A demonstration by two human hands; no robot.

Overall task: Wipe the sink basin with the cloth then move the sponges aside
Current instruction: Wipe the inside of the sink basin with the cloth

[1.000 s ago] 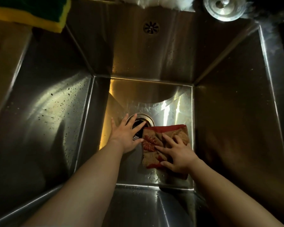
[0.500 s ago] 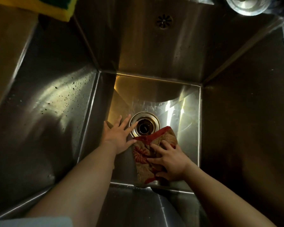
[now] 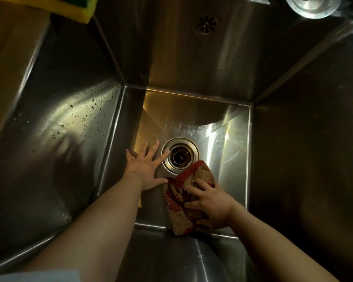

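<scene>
A deep steel sink basin (image 3: pixel 232 151) fills the view. On its floor lies a red and tan patterned cloth (image 3: pixel 179 202), just below and right of the drain (image 3: pixel 179 155). My right hand (image 3: pixel 210 204) presses on the cloth with spread, slightly bent fingers. My left hand (image 3: pixel 145 165) lies flat on the basin floor left of the drain, fingers spread, its thumb near the cloth's edge. A yellow and green sponge (image 3: pixel 75 7) sits on the rim at the top left, partly cut off.
A round metal drain stopper (image 3: pixel 312 6) lies on the rim at the top right. An overflow grille (image 3: pixel 207 24) is in the back wall. Dark specks and water drops dot the left wall (image 3: pixel 59 127).
My right hand has slid the cloth toward me and to the left, off the drain's right side, turning it slantwise. My left hand has stayed flat beside the drain.
</scene>
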